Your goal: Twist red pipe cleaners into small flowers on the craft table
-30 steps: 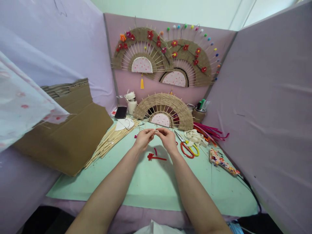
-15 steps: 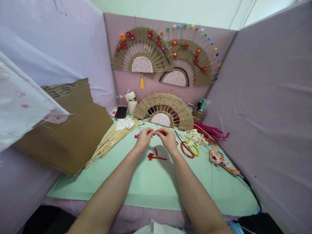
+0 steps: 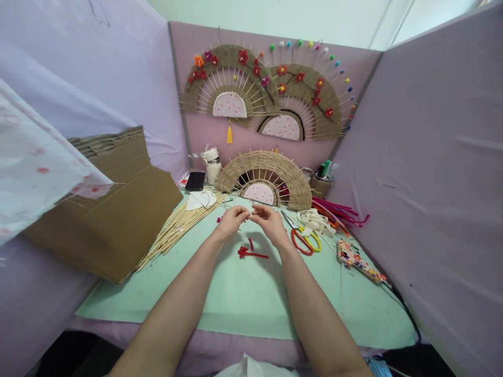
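Observation:
My left hand (image 3: 234, 222) and my right hand (image 3: 269, 222) meet at the fingertips above the middle of the table. Both are closed in a pinch; whatever lies between the fingers is too small and too covered to name. On the table below them lies a red pipe-cleaner flower (image 3: 242, 252) with a straight stem, and a short dark-red pipe-cleaner piece (image 3: 250, 243) is just above it. A bit of magenta pipe cleaner (image 3: 219, 219) shows beside my left hand. Behind my hands stands a twine-woven fan (image 3: 271, 159) with a pink dotted centre.
Scissors (image 3: 302, 242) with red and yellow handles lie right of my hands, near white ribbon (image 3: 316, 221) and pipe cleaners (image 3: 346, 212). A patterned glue gun (image 3: 359, 262) rests farther right. Thin sticks (image 3: 176, 230) and cardboard (image 3: 113, 225) occupy the left. Decorated fans (image 3: 231, 52) hang behind.
My fingertips have shifted slightly, with the right fingers a little more raised and loosened. The flower and the other things on the table have stayed in place.

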Demonstrator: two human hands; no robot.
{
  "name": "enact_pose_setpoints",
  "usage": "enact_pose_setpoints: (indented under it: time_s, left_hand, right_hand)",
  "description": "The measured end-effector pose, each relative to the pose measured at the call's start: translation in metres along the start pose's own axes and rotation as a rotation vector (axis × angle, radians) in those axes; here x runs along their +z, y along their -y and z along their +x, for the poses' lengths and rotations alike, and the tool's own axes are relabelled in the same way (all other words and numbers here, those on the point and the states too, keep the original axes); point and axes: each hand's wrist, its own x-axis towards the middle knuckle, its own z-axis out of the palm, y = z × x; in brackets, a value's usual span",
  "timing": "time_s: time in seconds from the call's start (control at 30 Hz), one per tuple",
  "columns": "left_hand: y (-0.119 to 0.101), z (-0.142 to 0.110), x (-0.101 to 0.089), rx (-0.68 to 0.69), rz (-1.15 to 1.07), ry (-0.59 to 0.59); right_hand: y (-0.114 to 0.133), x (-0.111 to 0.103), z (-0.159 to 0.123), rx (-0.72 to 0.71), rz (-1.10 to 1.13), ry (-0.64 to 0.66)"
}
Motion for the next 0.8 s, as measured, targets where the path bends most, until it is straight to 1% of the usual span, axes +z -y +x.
enact_pose_setpoints:
  time_s: [0.13, 0.27, 0.37, 0.5, 0.57, 0.63, 0.73, 0.8]
  left_hand:
    - [0.002, 0.001, 0.007, -0.034, -0.208, -0.008]
    - [0.004, 0.001, 0.014, -0.059, -0.351, -0.027]
    - [0.005, 0.000, 0.018, -0.073, -0.392, -0.033]
    - [0.008, 0.000, 0.020, -0.072, -0.370, -0.024]
    - [0.009, 0.000, 0.019, -0.075, -0.335, -0.032]
    - [0.008, 0.000, 0.017, -0.078, -0.272, -0.038]
    - [0.005, 0.000, 0.010, -0.085, -0.152, -0.057]
    - [0.002, -0.001, 0.005, -0.069, -0.125, -0.071]
  right_hand:
    - [0.001, 0.003, -0.001, 0.017, 0.047, 0.005]
    - [0.006, 0.006, -0.003, 0.050, 0.110, -0.049]
    - [0.007, 0.007, -0.004, 0.046, 0.168, -0.056]
    - [0.005, 0.006, -0.003, 0.050, 0.190, -0.064]
    - [0.005, 0.005, -0.003, 0.025, 0.130, -0.073]
    - [0.005, 0.003, -0.002, -0.035, 0.021, -0.078]
    - [0.004, 0.000, -0.002, -0.159, -0.198, -0.095]
    - [0.003, -0.001, -0.003, -0.231, -0.388, -0.097]
